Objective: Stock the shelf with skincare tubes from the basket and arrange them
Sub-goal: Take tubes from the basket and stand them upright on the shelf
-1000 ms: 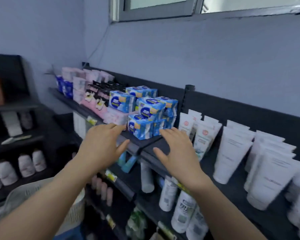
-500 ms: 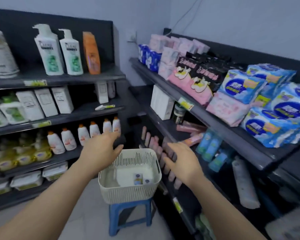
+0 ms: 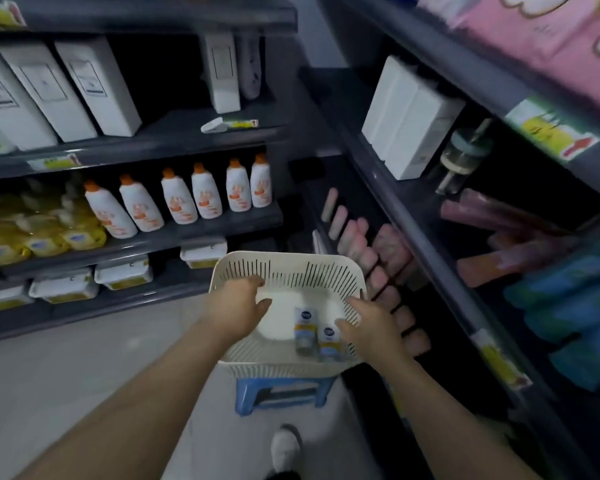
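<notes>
A cream slotted basket (image 3: 288, 268) sits on a small blue stool (image 3: 281, 393) in the aisle. Inside lie two skincare tubes (image 3: 305, 329) with blue round logos and yellow bands, plus white items beneath. My left hand (image 3: 238, 310) reaches into the basket's left side, fingers relaxed and holding nothing. At the basket's right side my right hand (image 3: 371, 327) hovers with its fingertips next to the nearer tube (image 3: 328, 341); no grip shows. The dark shelf (image 3: 426, 244) on the right holds pink tubes (image 3: 378, 251).
Left shelves carry white boxes (image 3: 66, 88), orange-capped bottles (image 3: 187, 199), yellow packs (image 3: 49, 233) and tubs. White boxes (image 3: 406, 116), a jar (image 3: 465, 157) and blue items (image 3: 575, 299) fill the right shelving. My shoe (image 3: 284, 448) stands on the pale floor.
The view swung from the top shelf down to the basket. Both hands dropped from shelf height into the basket, the right one arriving beside the tubes.
</notes>
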The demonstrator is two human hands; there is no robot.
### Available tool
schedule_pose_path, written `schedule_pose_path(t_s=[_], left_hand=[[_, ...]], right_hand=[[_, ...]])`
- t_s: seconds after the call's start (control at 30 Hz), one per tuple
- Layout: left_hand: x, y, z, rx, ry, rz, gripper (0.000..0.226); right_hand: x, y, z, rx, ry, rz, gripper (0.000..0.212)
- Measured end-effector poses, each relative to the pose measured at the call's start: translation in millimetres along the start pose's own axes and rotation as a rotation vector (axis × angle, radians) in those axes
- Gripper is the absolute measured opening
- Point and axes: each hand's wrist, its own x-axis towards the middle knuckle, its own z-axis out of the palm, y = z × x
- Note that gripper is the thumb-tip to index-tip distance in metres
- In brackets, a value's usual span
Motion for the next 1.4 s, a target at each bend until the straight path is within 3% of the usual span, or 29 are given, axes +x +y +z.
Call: schedule_pose_path(t_s=[0.1, 0.23, 0.33, 0.53, 0.67, 0.8, 1.0, 1.17, 1.27, 1.4], left_hand=[[48.2, -4.8, 51.7, 0.019, -0.104, -0.041, 0.041], [101.9, -12.0, 117.5, 0.077, -0.213, -0.074, 0.041], [131.1, -14.6, 164.5, 0.1, -0.293, -0.11, 0.045], [164.1, -11.8, 241.3, -0.014, -0.449, -0.275, 0.051], [175.0, -9.7, 280.0, -0.161, -0.505, -0.444, 0.07], [179.7, -5.2, 299.8, -0.287, -0.465, -0.496, 0.082], [172.6, -27.8, 291.5, -0.229, -0.456, -0.426, 0.058], [162.5, -53.2, 245.5, -0.417, -0.272, -0.466, 0.052], [152.7, -66.3, 219.3, -0.502, -0.207, -0.472, 0.045], [139.5, -83.1, 199.3, -0.608, -0.147, -0.462, 0.043]], right_hand=[[46.8, 24.9, 36.9, 0.037, -0.096, 0.054, 0.049], [97.0, 55.3, 72.1, 0.073, -0.135, 0.113, 0.034], [122.3, 78.7, 100.2, 0.092, -0.203, 0.144, 0.049], [149.6, 110.4, 133.1, 0.065, -0.211, 0.151, 0.045], [156.7, 118.6, 144.5, 0.075, -0.231, 0.144, 0.052], [162.1, 120.5, 147.2, 0.088, -0.241, 0.153, 0.051], [165.1, 120.2, 152.2, 0.119, -0.302, 0.226, 0.053], [166.3, 127.1, 177.2, 0.144, -0.399, 0.408, 0.04], [170.0, 139.4, 202.2, 0.122, -0.433, 0.493, 0.022], [173.5, 134.9, 220.7, 0.007, -0.443, 0.519, 0.044]])
